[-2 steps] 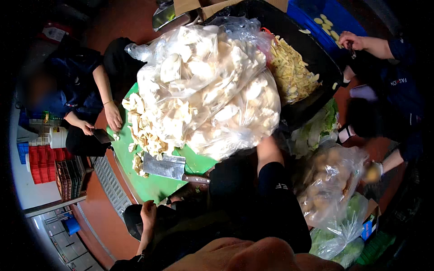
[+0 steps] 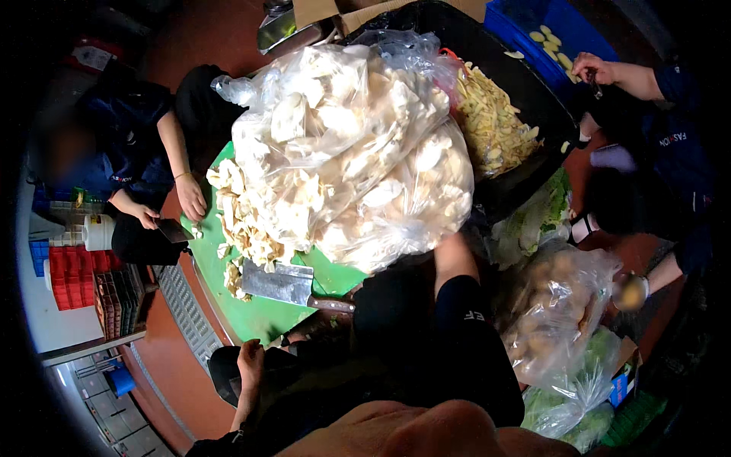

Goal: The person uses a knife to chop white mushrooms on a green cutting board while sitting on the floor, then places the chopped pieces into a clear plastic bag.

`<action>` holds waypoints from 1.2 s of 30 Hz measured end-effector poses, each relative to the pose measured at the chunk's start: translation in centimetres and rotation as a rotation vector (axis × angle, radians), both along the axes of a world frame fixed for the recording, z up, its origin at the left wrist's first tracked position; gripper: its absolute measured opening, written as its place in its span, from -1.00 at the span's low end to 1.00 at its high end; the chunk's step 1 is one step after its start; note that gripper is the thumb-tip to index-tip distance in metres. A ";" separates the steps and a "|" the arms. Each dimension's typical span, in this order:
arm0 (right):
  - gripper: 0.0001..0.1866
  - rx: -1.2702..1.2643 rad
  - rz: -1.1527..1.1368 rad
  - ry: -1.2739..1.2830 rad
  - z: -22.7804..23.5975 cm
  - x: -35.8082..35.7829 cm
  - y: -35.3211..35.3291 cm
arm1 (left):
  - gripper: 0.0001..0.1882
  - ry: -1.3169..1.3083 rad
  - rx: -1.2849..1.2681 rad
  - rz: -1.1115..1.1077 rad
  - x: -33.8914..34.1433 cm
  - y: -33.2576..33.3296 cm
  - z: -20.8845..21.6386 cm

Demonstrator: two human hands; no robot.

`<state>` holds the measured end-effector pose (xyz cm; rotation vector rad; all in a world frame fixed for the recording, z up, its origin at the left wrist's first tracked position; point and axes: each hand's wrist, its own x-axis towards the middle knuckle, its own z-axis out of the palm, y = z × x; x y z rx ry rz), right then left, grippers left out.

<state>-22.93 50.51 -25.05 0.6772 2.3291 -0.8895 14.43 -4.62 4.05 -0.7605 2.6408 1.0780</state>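
A large clear plastic bag point(image 2: 358, 145) full of pale mushroom pieces leans over a green cutting board point(image 2: 217, 301). Loose mushroom pieces point(image 2: 247, 221) lie on the board along the bag's left side. My right forearm point(image 2: 457, 266) reaches up to the bag's lower right edge; the bag hides the hand and its fingers. A cleaver point(image 2: 278, 282) with a wooden handle rests on the board below the bag, touched by neither hand. My left hand point(image 2: 250, 364) is closed over my dark knee, near the board's lower edge; whatever its fingers may hold is hidden.
Left, a co-worker's hands point(image 2: 190, 199) are at the board, one holding a dark blade point(image 2: 172, 230). Right, another co-worker is beside a black tub point(image 2: 533, 76) of peelings, a blue crate point(image 2: 502, 17) of peeled potatoes and a bag of potatoes point(image 2: 560, 305). Bagged green vegetables point(image 2: 571, 396) sit lower right.
The mushroom bag and my right forearm have shifted very slightly right. At the right, the co-worker's hand with the potato has moved a little. My left hand stays in place.
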 end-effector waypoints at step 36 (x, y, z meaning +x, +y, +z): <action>-0.72 -0.131 0.849 0.789 37.4 26.6 -20.5 | -0.61 0.493 -0.308 -0.006 0.0 -1.9 -3.3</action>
